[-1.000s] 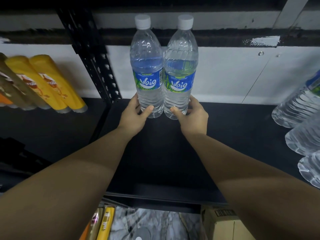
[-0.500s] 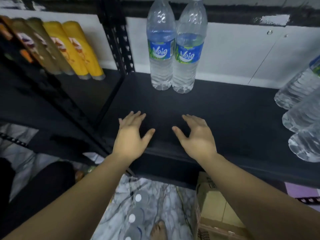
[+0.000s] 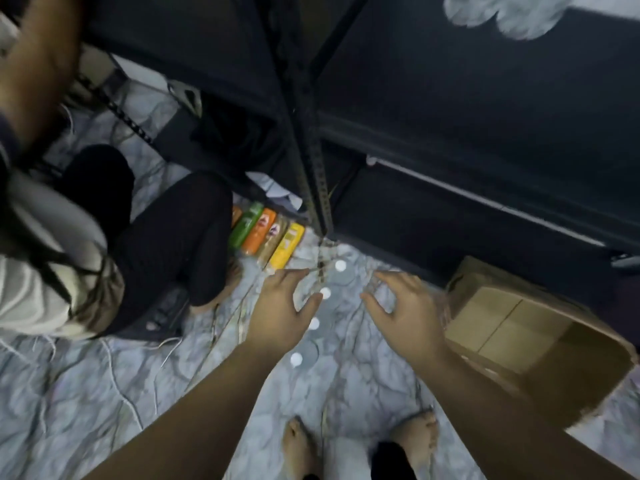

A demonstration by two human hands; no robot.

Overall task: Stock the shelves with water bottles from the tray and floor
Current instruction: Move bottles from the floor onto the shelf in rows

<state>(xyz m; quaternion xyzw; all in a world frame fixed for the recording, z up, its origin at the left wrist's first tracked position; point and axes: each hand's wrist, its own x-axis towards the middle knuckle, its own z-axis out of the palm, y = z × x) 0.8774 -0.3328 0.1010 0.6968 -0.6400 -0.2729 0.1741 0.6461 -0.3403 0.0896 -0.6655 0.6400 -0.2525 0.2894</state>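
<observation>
Several clear water bottles (image 3: 320, 306) with white caps stand in a row on the marble floor, seen from above and blurred. My left hand (image 3: 280, 306) hovers open just left of the row, fingers spread. My right hand (image 3: 403, 306) hovers open to the right of the row. Neither hand touches a bottle. The dark shelf (image 3: 485, 98) fills the top right, with the bases of stocked water bottles (image 3: 502, 15) at its top edge.
A second person (image 3: 104, 237) in black trousers crouches at the left. Coloured bottles (image 3: 266, 233) lie by the shelf post (image 3: 311, 174). An open cardboard box (image 3: 519, 334) stands at the right. My bare feet (image 3: 356, 445) are at the bottom.
My view has swung down from the shelf to the floor. Both hands have left the shelf edge and dropped to either side of the bottles on the floor, still open.
</observation>
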